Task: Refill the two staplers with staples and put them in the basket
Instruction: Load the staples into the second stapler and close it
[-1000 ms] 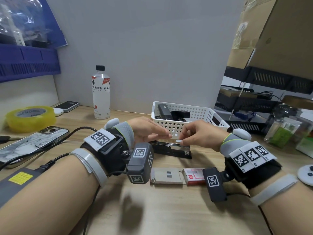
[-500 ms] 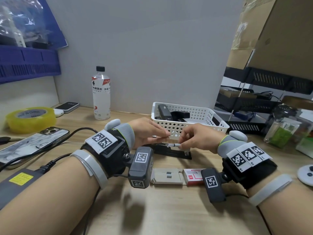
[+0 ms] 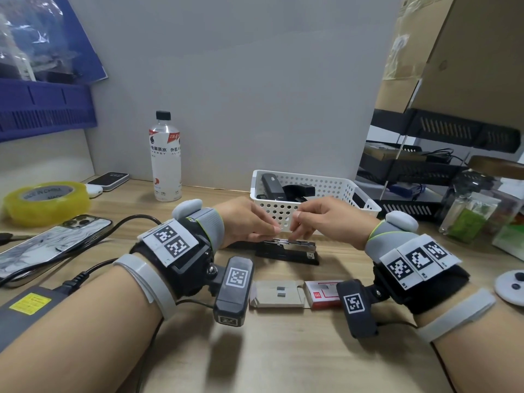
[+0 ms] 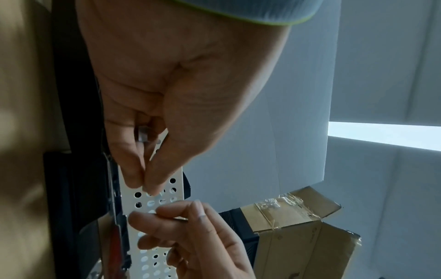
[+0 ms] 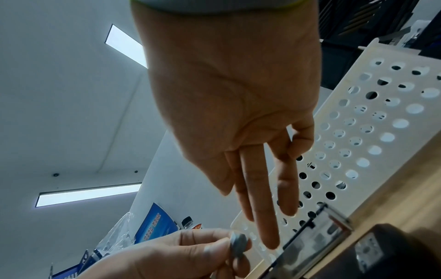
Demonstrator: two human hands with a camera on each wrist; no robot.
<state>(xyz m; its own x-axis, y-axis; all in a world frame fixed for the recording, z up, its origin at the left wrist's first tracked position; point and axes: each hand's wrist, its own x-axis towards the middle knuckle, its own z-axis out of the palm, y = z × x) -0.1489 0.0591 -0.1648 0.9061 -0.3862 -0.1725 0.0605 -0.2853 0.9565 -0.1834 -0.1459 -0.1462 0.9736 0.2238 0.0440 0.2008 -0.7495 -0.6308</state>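
Pinched between the thumb and forefinger of the left hand (image 3: 246,222) is a short strip of staples (image 5: 238,242), seen end-on from the right wrist. Opposite it, the right hand (image 3: 326,219) has thumb and forefinger drawn together toward the same spot, with the middle and ring fingers (image 5: 262,198) stretched out straight; whether it touches the strip I cannot tell. Directly beneath the pinch lies the open stapler (image 3: 289,251), flat on the desk (image 3: 283,350), its metal channel facing up. Just behind the fingertips stands the white basket (image 3: 334,188), with another black stapler (image 3: 273,185) inside. On the near side of the hands lies the opened staple box (image 3: 297,293).
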